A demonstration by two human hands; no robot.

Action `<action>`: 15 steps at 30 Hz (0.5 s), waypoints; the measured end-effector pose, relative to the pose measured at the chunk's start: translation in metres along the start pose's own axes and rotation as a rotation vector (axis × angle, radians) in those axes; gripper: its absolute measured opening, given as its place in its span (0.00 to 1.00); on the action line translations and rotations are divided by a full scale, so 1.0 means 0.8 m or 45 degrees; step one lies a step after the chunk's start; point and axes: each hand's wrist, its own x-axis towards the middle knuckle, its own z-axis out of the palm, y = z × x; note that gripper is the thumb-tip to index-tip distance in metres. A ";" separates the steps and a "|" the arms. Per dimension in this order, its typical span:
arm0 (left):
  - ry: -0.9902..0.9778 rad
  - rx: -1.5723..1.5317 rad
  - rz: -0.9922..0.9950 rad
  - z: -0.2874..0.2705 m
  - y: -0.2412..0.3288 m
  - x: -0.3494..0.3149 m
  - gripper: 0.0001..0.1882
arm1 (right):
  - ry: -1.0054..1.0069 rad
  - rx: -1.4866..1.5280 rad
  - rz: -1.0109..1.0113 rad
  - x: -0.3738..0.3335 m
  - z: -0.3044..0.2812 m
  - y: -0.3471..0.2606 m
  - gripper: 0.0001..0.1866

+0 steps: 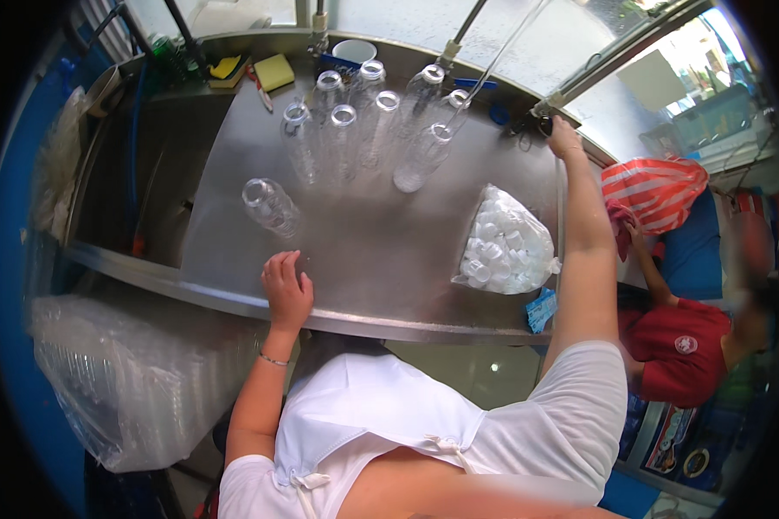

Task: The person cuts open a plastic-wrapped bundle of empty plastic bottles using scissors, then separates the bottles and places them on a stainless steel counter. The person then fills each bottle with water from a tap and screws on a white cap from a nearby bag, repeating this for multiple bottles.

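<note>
My left hand [286,290], fingers spread, rests at the front edge of the steel counter [363,259] and holds nothing. Just beyond it a clear plastic bottle [270,208] without a cap stands apart from the others. Several more uncapped clear bottles [344,143] stand grouped at the back. A thin clear line, tube or water stream I cannot tell, runs down to the mouth of the nearest right bottle [422,160]. With my arm stretched far right, my right hand [565,138] closes on a dark knob-like fitting [545,126] at the counter's back corner; its fingertips are partly hidden.
A clear bag of white caps [504,246] lies on the right, by a blue packet [541,310]. A sink [134,173] is at left, with sponges [273,73] behind. Wrapped bottles [147,381] stand below left. A person in red [679,355] works at right near a striped bag [658,192].
</note>
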 end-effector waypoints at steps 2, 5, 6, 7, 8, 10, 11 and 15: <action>-0.003 0.029 -0.003 -0.002 0.000 0.000 0.25 | 0.076 -0.043 -0.096 0.004 -0.004 0.004 0.16; 0.033 0.028 -0.037 -0.002 0.001 0.000 0.25 | 0.180 -0.219 -0.194 0.003 -0.014 0.007 0.13; 0.039 0.023 -0.049 -0.002 0.002 0.000 0.24 | 0.184 -0.223 -0.228 0.003 -0.017 0.006 0.13; 0.050 0.016 -0.060 -0.001 0.003 0.001 0.24 | 0.190 -0.242 -0.227 0.002 -0.020 0.005 0.13; 0.050 0.013 -0.074 -0.001 0.004 0.001 0.24 | 0.202 -0.263 -0.227 0.002 -0.022 0.004 0.13; 0.063 0.021 -0.108 -0.003 0.006 0.001 0.24 | 0.204 -0.305 -0.210 0.001 -0.025 -0.001 0.13; 0.066 0.027 -0.103 -0.004 0.006 0.001 0.24 | 0.210 -0.324 -0.210 0.000 -0.026 -0.004 0.13; 0.091 0.032 -0.106 -0.005 0.005 0.000 0.24 | 0.218 -0.388 -0.108 -0.016 -0.028 -0.017 0.15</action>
